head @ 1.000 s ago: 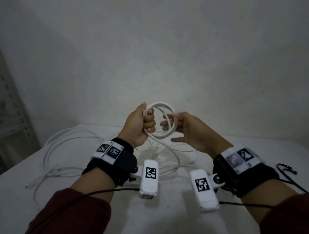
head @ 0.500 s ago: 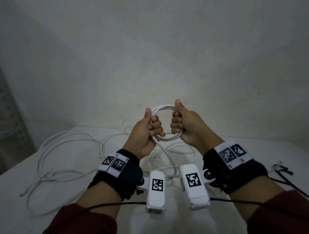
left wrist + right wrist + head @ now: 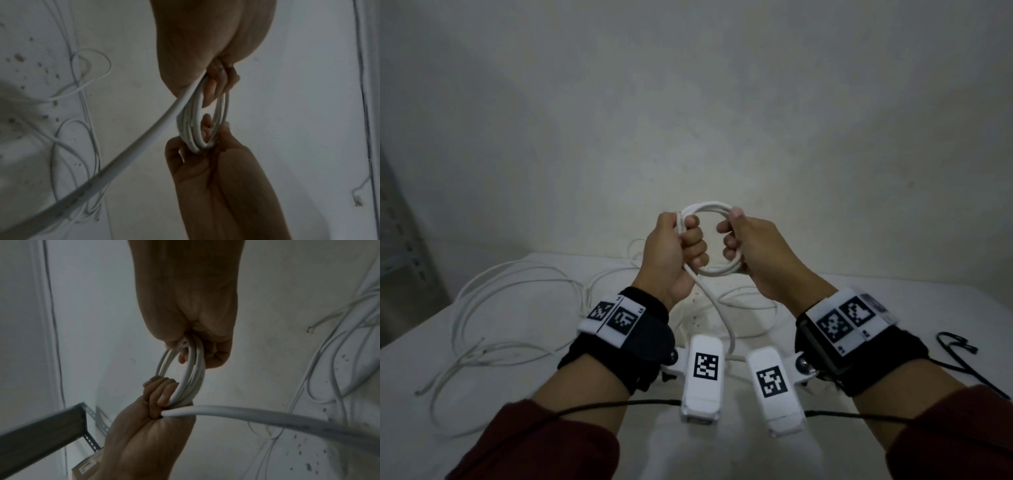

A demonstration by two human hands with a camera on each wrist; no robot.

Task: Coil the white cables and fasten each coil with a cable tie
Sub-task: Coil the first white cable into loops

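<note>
A small coil of white cable (image 3: 714, 273) is held up above the table between both hands. My left hand (image 3: 688, 241) grips the coil's left side in a fist, and my right hand (image 3: 734, 240) grips its right side with thumb on top. The cable's free tail (image 3: 719, 311) hangs from under the left fist down to the table. The left wrist view shows the coil (image 3: 197, 123) edge-on between the left hand (image 3: 213, 84) and right hand (image 3: 197, 155). In the right wrist view the coil (image 3: 193, 374) has several turns, and the tail (image 3: 267, 416) runs off right.
Loose white cables (image 3: 510, 294) lie in wide loops on the left half of the white table (image 3: 945, 308). Black cable ties (image 3: 955, 346) lie near the right edge. A metal shelf frame (image 3: 400, 240) stands to the left. A wall rises close behind.
One second ago my right hand was open beside the coil; it has since closed round the coil's right side. The left hand keeps its grip, and both hands sit closer together.
</note>
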